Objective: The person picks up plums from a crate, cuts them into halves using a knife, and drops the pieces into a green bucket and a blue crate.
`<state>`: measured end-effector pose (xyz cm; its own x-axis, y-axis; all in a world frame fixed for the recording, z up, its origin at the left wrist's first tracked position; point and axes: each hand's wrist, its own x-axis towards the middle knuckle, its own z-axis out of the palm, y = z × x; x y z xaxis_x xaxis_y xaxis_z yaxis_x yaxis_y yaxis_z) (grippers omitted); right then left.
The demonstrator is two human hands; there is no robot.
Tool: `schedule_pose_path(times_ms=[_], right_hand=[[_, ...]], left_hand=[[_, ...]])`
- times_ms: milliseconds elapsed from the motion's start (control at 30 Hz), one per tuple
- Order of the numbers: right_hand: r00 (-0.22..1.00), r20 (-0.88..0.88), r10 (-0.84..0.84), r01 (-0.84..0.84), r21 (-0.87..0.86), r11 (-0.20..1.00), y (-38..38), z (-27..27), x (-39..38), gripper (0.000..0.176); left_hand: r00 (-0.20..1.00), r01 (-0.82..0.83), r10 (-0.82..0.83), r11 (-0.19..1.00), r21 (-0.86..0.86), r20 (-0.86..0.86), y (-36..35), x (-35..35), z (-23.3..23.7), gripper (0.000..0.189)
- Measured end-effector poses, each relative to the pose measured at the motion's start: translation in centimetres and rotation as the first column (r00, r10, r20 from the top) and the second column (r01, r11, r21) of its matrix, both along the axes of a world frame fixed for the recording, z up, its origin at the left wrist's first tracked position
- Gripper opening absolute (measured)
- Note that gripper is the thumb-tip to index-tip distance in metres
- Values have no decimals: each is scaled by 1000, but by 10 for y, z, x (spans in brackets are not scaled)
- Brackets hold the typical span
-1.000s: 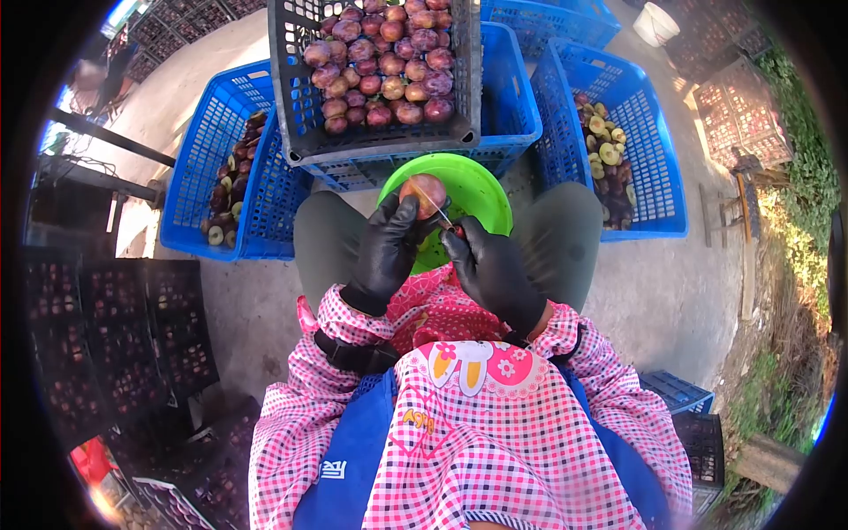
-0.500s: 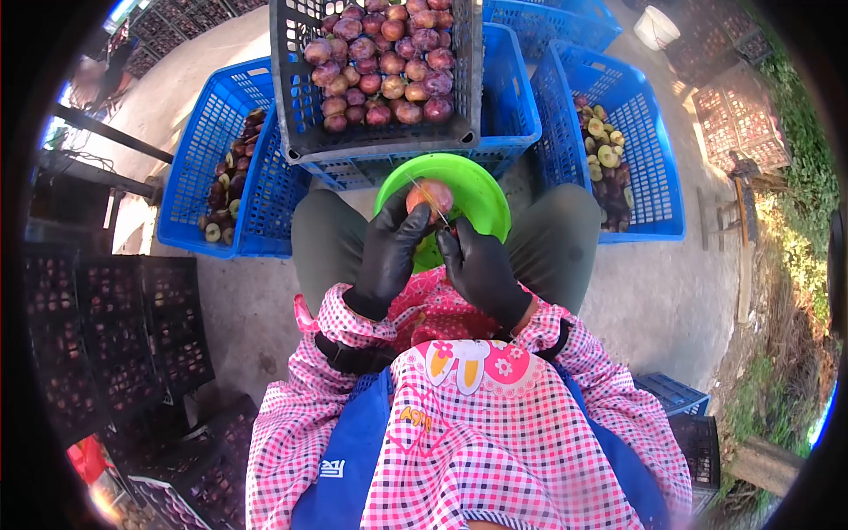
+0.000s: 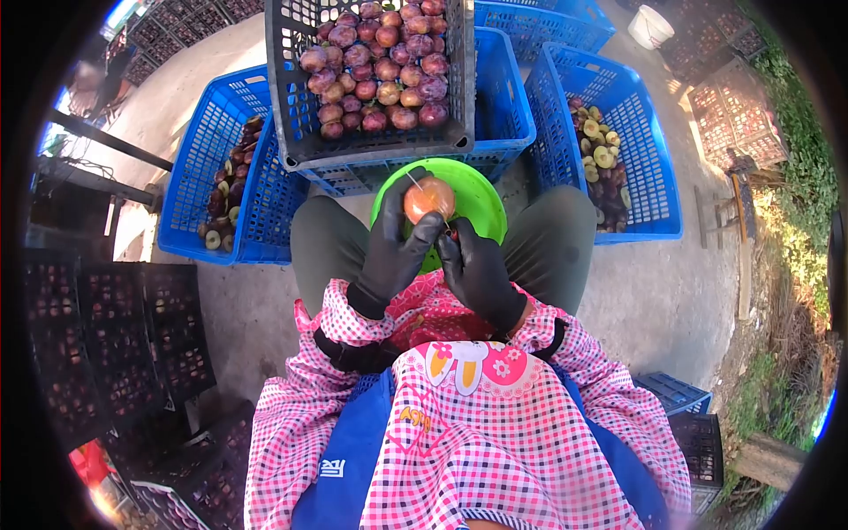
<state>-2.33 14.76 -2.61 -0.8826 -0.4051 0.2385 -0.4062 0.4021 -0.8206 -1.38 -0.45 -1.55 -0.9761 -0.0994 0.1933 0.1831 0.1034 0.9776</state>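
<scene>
Your left hand (image 3: 389, 256) holds a plum (image 3: 427, 201); your right hand (image 3: 481, 269) grips a small knife (image 3: 454, 236). Likely step: cutting. Next move calls for a steady plum.

My black-gloved left hand (image 3: 389, 256) holds a reddish fruit (image 3: 428, 202) above the green basin (image 3: 488, 199) between my legs (image 3: 556, 247); my right hand (image 3: 484, 272) grips a knife (image 3: 454, 236) against it. Ahead, a black crate (image 3: 375, 154) of whole plums (image 3: 386, 68) rests on blue crates, with cut fruit (image 3: 601, 152) off to the right.
</scene>
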Motion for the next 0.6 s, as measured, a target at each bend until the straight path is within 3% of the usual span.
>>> schedule_pose_path(times_ms=[67,100,133,167,200,233,267,367,400,433,467,500,567,600], right_hand=[[1000,-3,3,-3,-21,1000,-2,4,-1,25],[999,-31,-22,21,-23,1000,-5,7,-1,24],[997,-56,-49,47,-26,999,-5,8,0,23],[997,-56,-48,47,-25,999,-5,7,1,23],[1000,9,-26,27,-52,998,-4,5,0,22],[997,74,-1,7,-78,997,-3,6,-3,22],[997,76,-2,8,-76,997,-1,8,-1,22],[995,85,49,-38,-129,991,4,13,0,22],[997,72,42,-37,-79,996,4,14,-1,21],[998,59,36,-34,-31,999,3,14,-2,21],[997,61,36,-34,-31,999,3,11,-2,21],[998,53,27,-26,-20,999,2,8,-1,20],[999,36,25,-25,-7,1000,2,5,-5,19],[998,39,45,-43,-45,998,4,4,-4,19]], left_hand=[[994,7,-54,899,437,94,3,-1,2,50],[994,7,-54,899,437,94,2,-3,0,50],[961,9,-200,707,707,188,2,-6,-4,51],[905,-44,-363,441,897,223,0,-7,-6,52],[906,-41,-361,440,897,219,-2,-7,-5,52],[956,42,-203,808,588,211,-4,-6,-2,52],[989,50,-68,989,137,132,-5,-3,-1,52],[991,108,-111,994,34,70,-13,-5,3,51],[992,108,-110,994,33,67,-10,-6,6,51],[968,121,-211,868,482,137,-6,-5,11,53],[930,60,-332,557,829,156,-4,-3,13,54],[930,54,-330,557,829,161,-5,-2,9,54],[932,33,-250,782,622,264,-9,-7,5,51],[931,31,-250,780,626,265,-11,-5,4,51]])
